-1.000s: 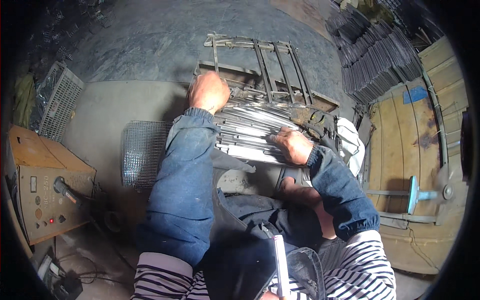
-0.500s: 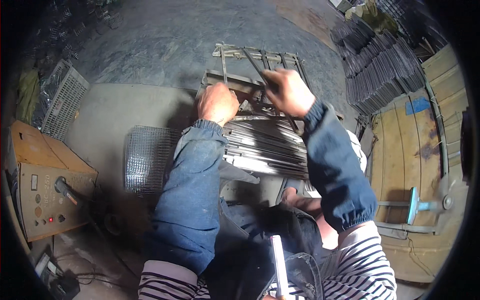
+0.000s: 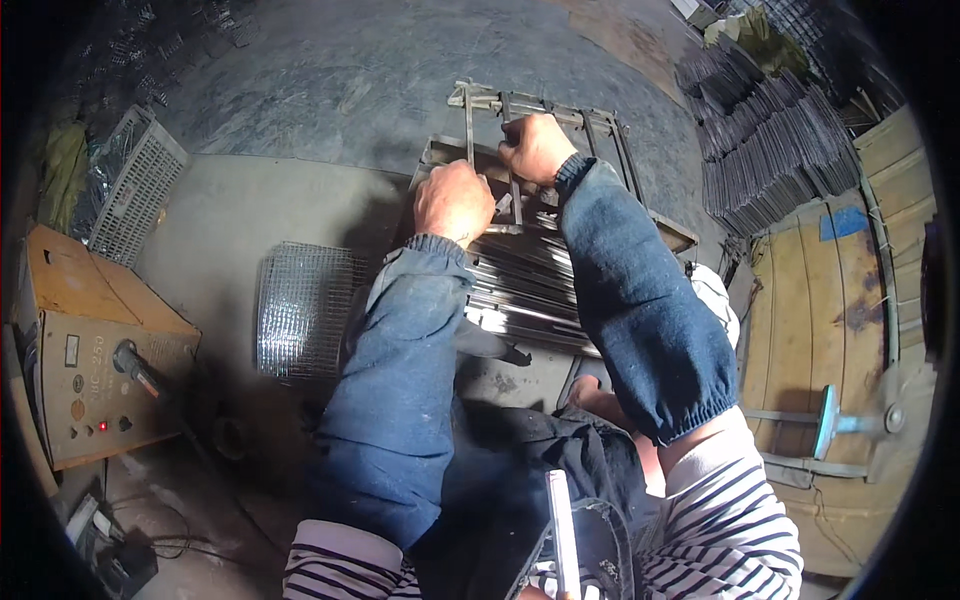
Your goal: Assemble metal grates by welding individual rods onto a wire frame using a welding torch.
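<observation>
A metal frame [image 3: 548,104] of rails and crossbars lies ahead of me, its near part over a metal trough. My left hand [image 3: 455,203] is closed at the near end of a pale metal bar [image 3: 469,130]; the fingertips are hidden under it. Farther up and to the right, my right hand [image 3: 538,148] grips a dark metal bar [image 3: 516,200] that lies alongside the pale one. Just below the hands is a bundle of shiny metal rods [image 3: 520,300], partly covered by my right sleeve.
A wire mesh panel [image 3: 300,310] lies on the floor to the left. Beyond it are an orange-topped machine box [image 3: 110,350] with a cable and a perforated crate [image 3: 140,190]. Stacked grey panels [image 3: 775,150] stand at far right, beside a yellow slatted surface [image 3: 800,340].
My right hand has moved left and slightly up, bringing the dark bar from a slant to nearly parallel with the pale bar. My left hand stays at the pale bar's near end.
</observation>
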Demonstrator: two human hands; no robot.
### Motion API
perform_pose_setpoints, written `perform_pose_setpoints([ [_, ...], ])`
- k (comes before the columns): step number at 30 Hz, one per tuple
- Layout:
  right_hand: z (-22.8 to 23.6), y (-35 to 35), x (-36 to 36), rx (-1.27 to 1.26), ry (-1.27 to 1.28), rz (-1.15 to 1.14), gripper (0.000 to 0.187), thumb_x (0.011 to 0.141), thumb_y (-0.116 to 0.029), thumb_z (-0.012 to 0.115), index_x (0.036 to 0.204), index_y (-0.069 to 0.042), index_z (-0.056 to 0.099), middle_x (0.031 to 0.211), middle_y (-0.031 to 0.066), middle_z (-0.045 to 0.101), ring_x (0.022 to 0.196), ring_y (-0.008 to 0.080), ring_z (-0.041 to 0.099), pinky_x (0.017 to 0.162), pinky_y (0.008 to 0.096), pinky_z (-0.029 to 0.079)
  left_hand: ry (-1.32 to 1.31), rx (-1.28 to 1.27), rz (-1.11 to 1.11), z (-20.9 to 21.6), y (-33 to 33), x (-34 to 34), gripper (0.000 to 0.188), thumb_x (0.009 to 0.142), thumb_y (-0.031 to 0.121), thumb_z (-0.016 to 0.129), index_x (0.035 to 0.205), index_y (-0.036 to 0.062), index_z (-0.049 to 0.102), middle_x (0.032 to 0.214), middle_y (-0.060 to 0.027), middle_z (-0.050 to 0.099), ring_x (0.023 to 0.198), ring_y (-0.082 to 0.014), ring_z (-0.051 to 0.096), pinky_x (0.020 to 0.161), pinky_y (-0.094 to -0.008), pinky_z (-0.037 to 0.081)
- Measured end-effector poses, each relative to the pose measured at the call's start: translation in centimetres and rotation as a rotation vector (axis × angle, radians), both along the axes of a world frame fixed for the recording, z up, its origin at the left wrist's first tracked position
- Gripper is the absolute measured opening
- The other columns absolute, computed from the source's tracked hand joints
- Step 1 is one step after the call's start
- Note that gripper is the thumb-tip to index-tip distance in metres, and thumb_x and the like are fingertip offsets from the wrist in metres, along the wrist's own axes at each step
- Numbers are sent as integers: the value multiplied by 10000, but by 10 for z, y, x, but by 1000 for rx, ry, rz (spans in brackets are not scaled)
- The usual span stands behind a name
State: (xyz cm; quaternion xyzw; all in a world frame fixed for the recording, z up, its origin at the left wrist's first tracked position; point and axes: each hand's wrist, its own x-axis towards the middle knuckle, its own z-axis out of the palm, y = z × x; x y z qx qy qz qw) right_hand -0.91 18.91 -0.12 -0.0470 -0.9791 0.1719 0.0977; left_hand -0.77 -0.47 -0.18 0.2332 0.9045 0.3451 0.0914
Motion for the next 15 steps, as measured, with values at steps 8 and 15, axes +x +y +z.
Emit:
perform_pose_setpoints([
  [8, -18, 2, 6, -61, 46, -3, 432, 824, -228, 726, 1143, 53, 646, 1006, 308, 690, 996, 450, 675, 888, 490, 556, -12, -5, 7, 3, 0, 4, 363, 920, 283, 632, 1012, -58, 715, 1018, -327, 680, 1006, -485, 660, 900, -539, 528],
  [15, 33, 18, 36, 7, 60, -95, 699, 905, -424, 717, 1407, 18, 514, 1012, 261, 723, 933, 363, 723, 829, 456, 569, -218, 105, 74, 11, -48, -35, 692, 926, 574, 607, 1146, -78, 684, 1157, -325, 664, 1155, -407, 636, 1020, -453, 473],
])
